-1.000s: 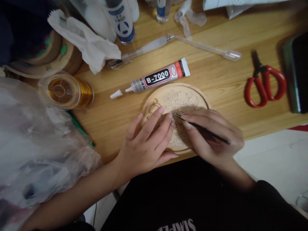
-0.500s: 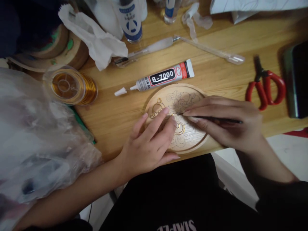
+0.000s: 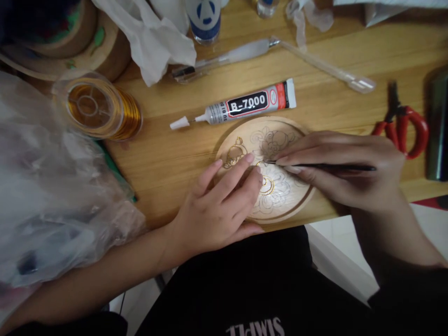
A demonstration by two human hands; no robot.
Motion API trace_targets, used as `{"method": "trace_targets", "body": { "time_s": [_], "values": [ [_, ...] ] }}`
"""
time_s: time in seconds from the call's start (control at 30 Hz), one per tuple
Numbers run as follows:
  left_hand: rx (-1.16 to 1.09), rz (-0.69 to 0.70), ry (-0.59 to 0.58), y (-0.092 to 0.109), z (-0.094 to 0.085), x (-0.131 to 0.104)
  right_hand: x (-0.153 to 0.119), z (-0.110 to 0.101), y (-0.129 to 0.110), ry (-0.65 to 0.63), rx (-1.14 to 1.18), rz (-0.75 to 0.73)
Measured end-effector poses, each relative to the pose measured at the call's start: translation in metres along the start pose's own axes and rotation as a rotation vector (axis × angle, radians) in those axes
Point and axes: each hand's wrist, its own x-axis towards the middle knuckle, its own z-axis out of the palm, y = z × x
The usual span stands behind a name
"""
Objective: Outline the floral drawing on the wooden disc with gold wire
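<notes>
A round wooden board (image 3: 297,205) with a raised rim lies near the table's front edge. Pencilled flower and scroll outlines cover it, and thin gold wire (image 3: 269,186) follows some of them. My left hand (image 3: 220,205) rests on the board's left side, fingers spread, holding nothing. From the right, my right hand (image 3: 350,163) pinches slim dark tweezers (image 3: 325,165), held nearly level. Their tips are at the middle of the board, close to a small gold wire curve (image 3: 259,164) by my left fingertips. Whether the tips grip the wire is too small to tell.
Behind the board lies a B-7000 glue tube (image 3: 248,101), its nozzle toward a white cap (image 3: 179,123). A gold wire spool (image 3: 101,107) and a plastic bag (image 3: 70,186) are left. Red-handled pliers (image 3: 402,126) lie right. A pen-like tool (image 3: 234,52) and plastic dropper (image 3: 325,65) are farther back.
The camera view has shifted, so most table things appear farther right and slightly higher. Both hands keep nearly the same place on the board. The tweezers look a little more level.
</notes>
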Motion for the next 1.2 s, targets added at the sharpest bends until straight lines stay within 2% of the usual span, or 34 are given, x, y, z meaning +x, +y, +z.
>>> {"method": "trace_targets", "body": {
  "time_s": [0.97,1.07,1.2],
  "values": [
    [0.029,0.013,-0.017,-0.0012,-0.0007,0.0003,-0.0009,0.0026,0.0026,0.030,0.025,-0.008],
    [0.031,0.011,-0.010,-0.0018,-0.0006,0.0006,-0.0023,0.0038,0.0037,0.089,0.060,0.035],
    [0.042,0.021,-0.018,-0.0026,-0.0020,0.0010,-0.0044,0.0072,0.0053,0.257,0.125,0.148]
  ]
}}
